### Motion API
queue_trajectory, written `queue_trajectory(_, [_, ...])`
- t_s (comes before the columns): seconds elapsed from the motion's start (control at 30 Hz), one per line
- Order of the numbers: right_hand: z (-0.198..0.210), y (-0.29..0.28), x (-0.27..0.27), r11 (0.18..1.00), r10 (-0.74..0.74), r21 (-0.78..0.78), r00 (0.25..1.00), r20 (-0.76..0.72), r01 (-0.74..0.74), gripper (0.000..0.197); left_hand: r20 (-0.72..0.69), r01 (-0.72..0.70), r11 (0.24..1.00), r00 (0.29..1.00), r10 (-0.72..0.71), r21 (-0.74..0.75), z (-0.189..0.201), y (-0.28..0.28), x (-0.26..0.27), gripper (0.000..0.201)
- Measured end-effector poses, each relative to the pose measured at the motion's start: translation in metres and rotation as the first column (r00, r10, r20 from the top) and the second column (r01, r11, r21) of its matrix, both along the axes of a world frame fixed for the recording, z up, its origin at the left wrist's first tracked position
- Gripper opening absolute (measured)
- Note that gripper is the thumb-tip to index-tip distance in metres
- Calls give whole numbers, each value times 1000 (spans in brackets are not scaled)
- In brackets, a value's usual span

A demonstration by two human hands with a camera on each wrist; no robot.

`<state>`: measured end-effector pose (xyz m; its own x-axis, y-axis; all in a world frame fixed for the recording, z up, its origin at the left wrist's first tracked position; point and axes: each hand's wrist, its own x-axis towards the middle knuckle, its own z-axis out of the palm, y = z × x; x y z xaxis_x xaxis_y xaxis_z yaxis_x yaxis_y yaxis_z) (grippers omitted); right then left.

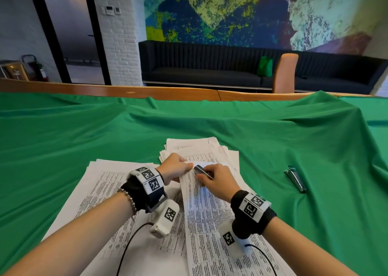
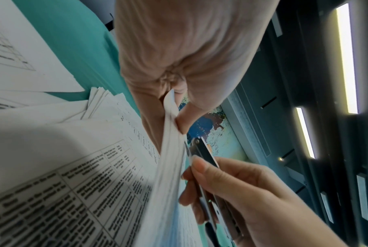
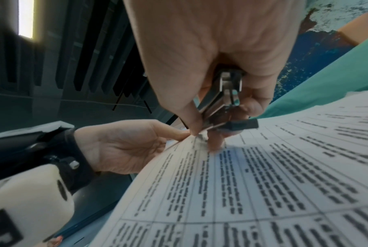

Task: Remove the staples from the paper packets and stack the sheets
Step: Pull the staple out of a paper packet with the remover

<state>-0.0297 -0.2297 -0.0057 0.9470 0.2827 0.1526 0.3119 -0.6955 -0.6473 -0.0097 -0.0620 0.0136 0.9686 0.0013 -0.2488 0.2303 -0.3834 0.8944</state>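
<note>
Packet: white stapled paper packet printed with tables (image 1: pixel 210 208), lifted at its far corner above the green-clothed table (image 1: pixel 84 128).
Feel: probably light, floppy, tearable.
Hold: left hand (image 1: pixel 175 167) pinches that corner.
Tool: right hand (image 1: pixel 218 182) grips slim metal staple remover (image 1: pixel 201 170).

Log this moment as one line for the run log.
left hand: pinches packet corner | right hand: holds staple remover at corner | stapler: idle on cloth

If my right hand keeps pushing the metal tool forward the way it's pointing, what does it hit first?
Most likely the left hand's thumb and fingertips, which pinch the corner of the white printed paper packet just ahead of the silver metal staple tool in the right hand. Depth is unclear.
</note>
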Motion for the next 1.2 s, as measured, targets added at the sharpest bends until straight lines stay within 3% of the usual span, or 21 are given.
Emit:
queue_trajectory(0.37, [-4, -7, 5, 1000, 5, -24, 999, -39, -6, 24, -42, 17, 1000, 999, -16, 20, 1, -1, -1, 12])
queue_trajectory(0.5, [-6, -13, 7, 988, 3, -154, 994, -107, -19, 23, -125, 82, 994, 989, -72, 70, -14, -2, -4, 18])
queue_trajectory(0.6, [-11, -19, 9, 954, -54, -300, 984, -168, 2, 31, -111, 204, 912, 978, -176, 355, -24, -3, -9, 10])
queue_trajectory(0.67, [-13, -22, 7, 933, -52, -358, 978, -202, -24, 33, -86, 202, 855, 979, -183, 478, -27, -1, -7, 22])
queue_trajectory(0.87, [-18, -12, -4, 931, 21, -354, 981, -194, -90, 34, -62, 212, 823, 975, -212, 526, -31, 4, -1, 37])
queue_trajectory(1.07, [-20, -2, -1, 938, 3, -341, 988, -155, -56, 41, -149, 326, 694, 941, -304, 641, -32, -5, -4, 44])
queue_trajectory(1.2, [-22, 1, -1, 918, -15, -394, 992, -127, -37, 35, -215, 372, 580, 922, -323, 725, -27, -10, -3, 66])
